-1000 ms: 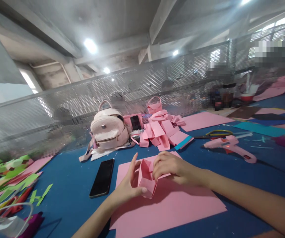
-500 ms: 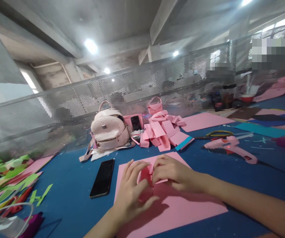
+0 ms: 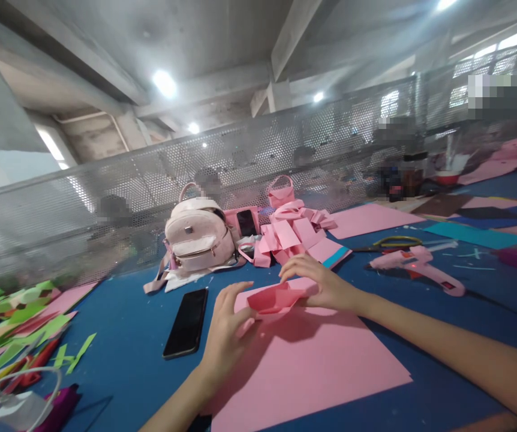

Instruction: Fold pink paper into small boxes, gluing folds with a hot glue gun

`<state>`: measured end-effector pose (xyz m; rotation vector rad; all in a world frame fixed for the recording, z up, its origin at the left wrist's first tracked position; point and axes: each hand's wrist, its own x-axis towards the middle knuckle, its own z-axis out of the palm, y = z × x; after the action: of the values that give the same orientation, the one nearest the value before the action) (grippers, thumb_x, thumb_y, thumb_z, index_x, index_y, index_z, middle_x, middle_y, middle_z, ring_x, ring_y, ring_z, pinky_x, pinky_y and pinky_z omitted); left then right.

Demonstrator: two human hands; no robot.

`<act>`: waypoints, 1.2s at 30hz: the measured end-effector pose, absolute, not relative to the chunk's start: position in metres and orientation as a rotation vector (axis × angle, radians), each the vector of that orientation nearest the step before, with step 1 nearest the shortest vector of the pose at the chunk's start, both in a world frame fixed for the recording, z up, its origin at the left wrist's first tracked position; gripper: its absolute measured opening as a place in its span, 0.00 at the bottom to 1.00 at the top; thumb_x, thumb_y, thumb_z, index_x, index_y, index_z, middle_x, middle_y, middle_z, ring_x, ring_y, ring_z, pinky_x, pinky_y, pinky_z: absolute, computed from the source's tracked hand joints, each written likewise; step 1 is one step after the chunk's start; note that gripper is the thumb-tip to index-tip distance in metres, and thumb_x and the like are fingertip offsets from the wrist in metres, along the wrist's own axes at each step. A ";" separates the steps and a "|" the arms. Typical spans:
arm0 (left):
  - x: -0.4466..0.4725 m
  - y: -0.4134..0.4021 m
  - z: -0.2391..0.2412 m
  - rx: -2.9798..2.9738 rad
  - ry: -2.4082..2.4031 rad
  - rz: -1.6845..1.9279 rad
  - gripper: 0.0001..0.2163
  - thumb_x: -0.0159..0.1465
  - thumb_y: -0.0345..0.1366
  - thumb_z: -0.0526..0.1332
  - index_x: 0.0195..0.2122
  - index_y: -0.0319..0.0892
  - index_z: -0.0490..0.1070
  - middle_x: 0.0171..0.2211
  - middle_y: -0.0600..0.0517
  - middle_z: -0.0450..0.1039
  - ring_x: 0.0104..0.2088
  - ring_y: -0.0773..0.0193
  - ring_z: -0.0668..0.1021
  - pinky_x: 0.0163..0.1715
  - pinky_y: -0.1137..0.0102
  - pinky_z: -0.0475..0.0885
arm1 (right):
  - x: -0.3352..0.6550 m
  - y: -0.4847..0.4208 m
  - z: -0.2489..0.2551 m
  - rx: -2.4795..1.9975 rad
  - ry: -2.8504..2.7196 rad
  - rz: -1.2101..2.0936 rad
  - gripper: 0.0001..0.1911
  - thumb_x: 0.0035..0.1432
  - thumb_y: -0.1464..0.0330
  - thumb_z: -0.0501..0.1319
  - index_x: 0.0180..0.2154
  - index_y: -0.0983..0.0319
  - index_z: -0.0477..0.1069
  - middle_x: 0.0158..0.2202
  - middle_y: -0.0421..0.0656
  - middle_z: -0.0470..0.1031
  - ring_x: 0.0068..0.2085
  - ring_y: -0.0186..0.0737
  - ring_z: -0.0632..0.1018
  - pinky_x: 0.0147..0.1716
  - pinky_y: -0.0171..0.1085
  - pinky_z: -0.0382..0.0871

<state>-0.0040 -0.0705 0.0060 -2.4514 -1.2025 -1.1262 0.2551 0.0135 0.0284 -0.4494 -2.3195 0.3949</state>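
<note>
A small pink folded paper piece, open at the top like a shallow pocket, is held between my two hands above a large pink paper sheet. My left hand grips its left end, thumb in front and fingers behind. At the right end, my right hand pinches the paper, with some of its fingers hidden behind it. The sheet lies flat on the blue table. A black phone lies just left of the sheet.
A pink glue gun and yellow-handled scissors lie to the right. Behind stand a cream backpack and a heap of pink paper pieces. Green paper scraps and a white charger are at the left.
The folded paper has been raised and tipped, so its open top now shows. My right hand has moved up and away from my left, towards the piece's right end.
</note>
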 end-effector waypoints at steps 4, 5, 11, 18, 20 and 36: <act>-0.013 -0.059 -0.002 -2.622 -1.409 -1.344 0.07 0.62 0.28 0.61 0.36 0.46 0.76 0.55 0.46 0.66 0.55 0.53 0.70 0.52 0.57 0.67 | 0.253 0.021 0.010 -0.630 -2.296 0.519 0.07 0.56 0.65 0.67 0.37 0.60 0.76 0.43 0.46 0.69 0.48 0.44 0.71 0.50 0.45 0.65; -0.015 -0.057 -0.003 -2.642 -1.465 -1.392 0.07 0.62 0.28 0.60 0.34 0.45 0.77 0.53 0.47 0.68 0.53 0.54 0.71 0.51 0.58 0.68 | 0.253 0.021 0.007 -0.667 -2.278 0.544 0.06 0.56 0.66 0.66 0.36 0.60 0.76 0.42 0.45 0.68 0.47 0.44 0.71 0.49 0.44 0.66; -0.014 -0.053 -0.005 -2.621 -1.543 -1.456 0.09 0.59 0.26 0.60 0.35 0.45 0.77 0.47 0.48 0.68 0.48 0.56 0.72 0.48 0.61 0.68 | 0.249 0.009 0.012 -0.717 -2.306 0.459 0.02 0.57 0.72 0.64 0.33 0.60 0.76 0.41 0.43 0.66 0.45 0.41 0.70 0.47 0.40 0.65; -0.007 -0.061 -0.003 -2.533 -1.412 -1.245 0.12 0.58 0.24 0.63 0.36 0.50 0.78 0.52 0.50 0.66 0.45 0.58 0.71 0.45 0.62 0.68 | 0.242 -0.004 0.018 -0.713 -2.353 0.065 0.09 0.60 0.73 0.59 0.29 0.62 0.74 0.34 0.42 0.70 0.37 0.38 0.70 0.35 0.35 0.61; -0.007 -0.064 0.001 -2.414 -1.309 -1.176 0.12 0.57 0.24 0.65 0.36 0.51 0.79 0.53 0.50 0.66 0.43 0.58 0.70 0.42 0.63 0.67 | 0.243 -0.005 0.015 -0.620 -2.338 -0.068 0.09 0.62 0.72 0.58 0.31 0.61 0.75 0.32 0.42 0.73 0.35 0.38 0.72 0.34 0.35 0.59; -0.004 -0.067 -0.006 -2.194 -1.117 -0.495 0.02 0.61 0.36 0.66 0.31 0.46 0.77 0.58 0.52 0.68 0.48 0.55 0.71 0.43 0.60 0.68 | 0.238 -0.008 0.000 -0.700 -2.786 -0.595 0.11 0.59 0.80 0.54 0.32 0.63 0.71 0.26 0.43 0.76 0.24 0.38 0.73 0.25 0.38 0.50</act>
<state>-0.0039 -0.0668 -0.0057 -2.1945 -1.1174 -0.4950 0.2378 -0.0083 -0.0003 -0.7003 -2.7863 -0.5950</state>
